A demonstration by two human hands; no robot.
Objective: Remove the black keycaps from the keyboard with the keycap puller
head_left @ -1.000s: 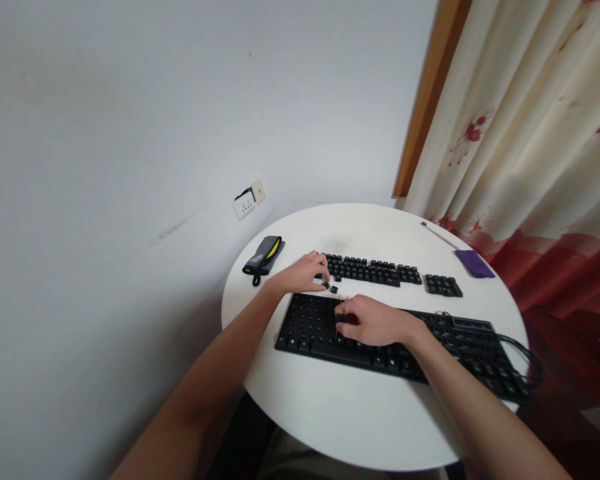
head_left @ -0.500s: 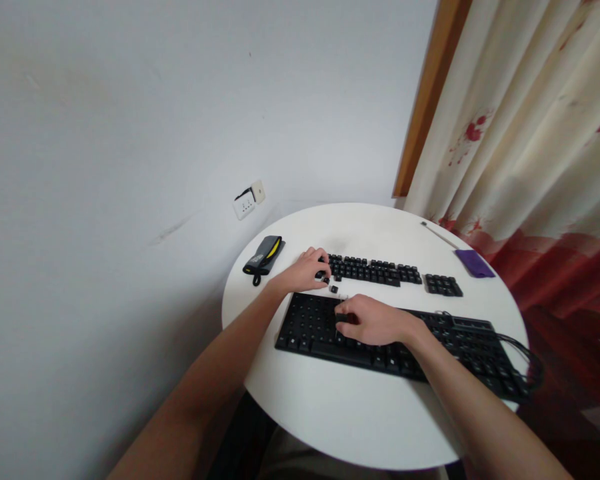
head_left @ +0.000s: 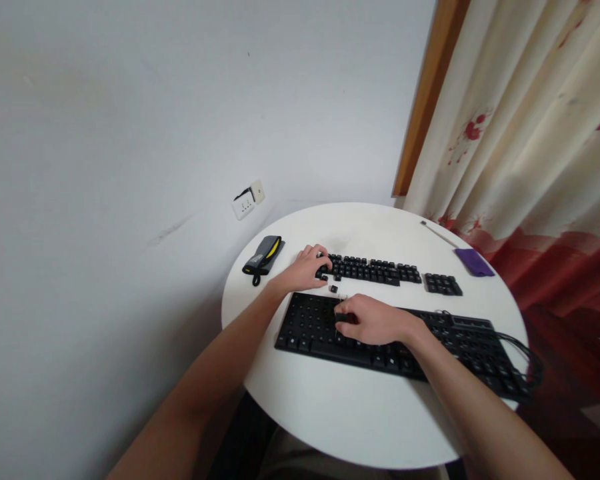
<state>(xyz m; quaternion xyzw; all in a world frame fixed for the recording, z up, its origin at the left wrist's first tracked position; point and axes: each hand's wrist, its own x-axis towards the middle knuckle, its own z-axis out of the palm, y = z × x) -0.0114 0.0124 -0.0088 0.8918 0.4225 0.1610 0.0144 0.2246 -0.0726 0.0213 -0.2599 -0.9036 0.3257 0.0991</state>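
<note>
Left hand (head_left: 316, 268) spread, I tend the loose keycaps (head_left: 363, 271) behind the black keyboard (head_left: 370, 355); my right hand (head_left: 347, 319) pinches something dark, perhaps a keycap puller (head_left: 341, 318). Lining up keycaps seems the step; next calls for a light fingertip nudge.

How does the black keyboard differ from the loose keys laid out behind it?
The keyboard is one framed slab; the loose keys are separate pieces in rows with gaps. The keyboard has cable at its right end; the loose keys show none. The right hand is over the keyboard; the left hand is at the loose keys' left end. Both are black, on the white table.
</note>
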